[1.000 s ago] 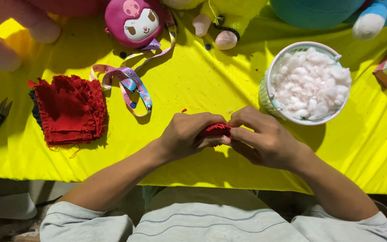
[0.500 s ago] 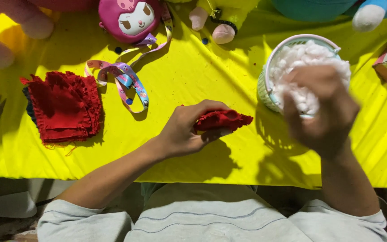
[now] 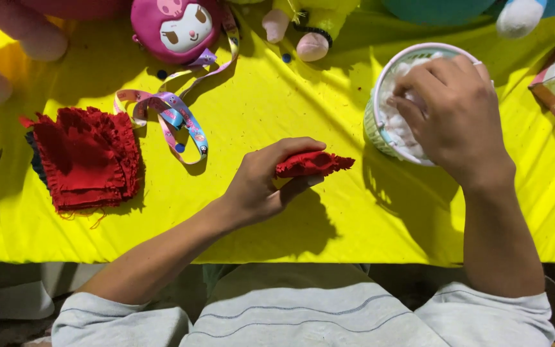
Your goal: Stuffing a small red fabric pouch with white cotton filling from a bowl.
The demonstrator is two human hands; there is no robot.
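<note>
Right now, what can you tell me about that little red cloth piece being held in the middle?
The red cloth piece is a small, flattish bit of fabric, folded or bunched, with a frayed, pointed end sticking out to the right. It looks soft and woven. The left hand pinches it between thumb on top and fingers below, holding it just above the yellow tablecloth, where it casts a shadow. Nothing else touches it.
</note>
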